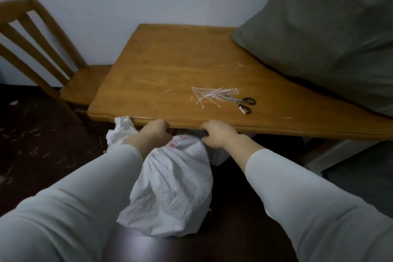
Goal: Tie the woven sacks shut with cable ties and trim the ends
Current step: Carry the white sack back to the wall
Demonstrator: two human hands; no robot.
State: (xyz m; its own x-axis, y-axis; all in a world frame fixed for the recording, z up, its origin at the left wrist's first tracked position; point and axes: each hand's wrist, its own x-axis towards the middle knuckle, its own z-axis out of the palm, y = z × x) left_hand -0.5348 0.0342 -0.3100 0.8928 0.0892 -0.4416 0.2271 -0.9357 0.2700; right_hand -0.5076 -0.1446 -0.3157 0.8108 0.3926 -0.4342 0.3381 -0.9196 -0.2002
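The white woven sack (174, 187) sits between the sleeved forearms, its gathered neck clenched in the left hand (156, 132). Just right of that grip the right hand (217, 134) curls at the sack's shoulder, fingertips lost in shadow under the wooden table (170, 59), so its hold cannot be told. Beyond, loose cable ties (214, 93) half cover scissors (244, 103).
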